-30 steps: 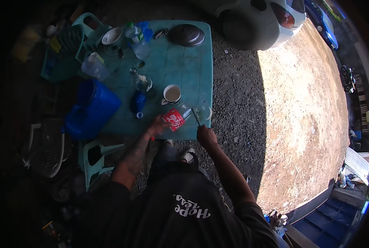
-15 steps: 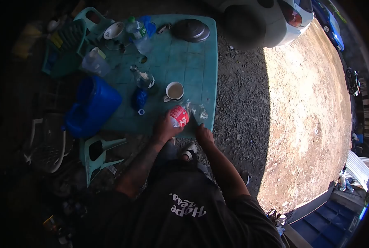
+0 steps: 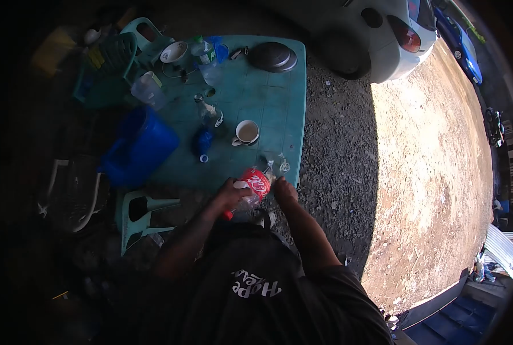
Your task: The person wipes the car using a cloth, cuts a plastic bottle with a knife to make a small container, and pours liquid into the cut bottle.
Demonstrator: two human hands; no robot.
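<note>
One red-labelled Coca-Cola bottle [image 3: 257, 184] sits tilted at a green plastic table's [image 3: 271, 100] near edge, gripped by the left hand [image 3: 231, 196]. The right hand [image 3: 286, 191] works beside its far end, its grip impossible to tell. Cutting appears underway; continuing calls for a steady bottle, left fingers clear.

From here I read "Cola" on the red-labelled bottle [image 3: 257, 183], "Hope Less" on the dark shirt [image 3: 251, 305]; glass bottle's [image 3: 210, 114] lettering unclear.
</note>
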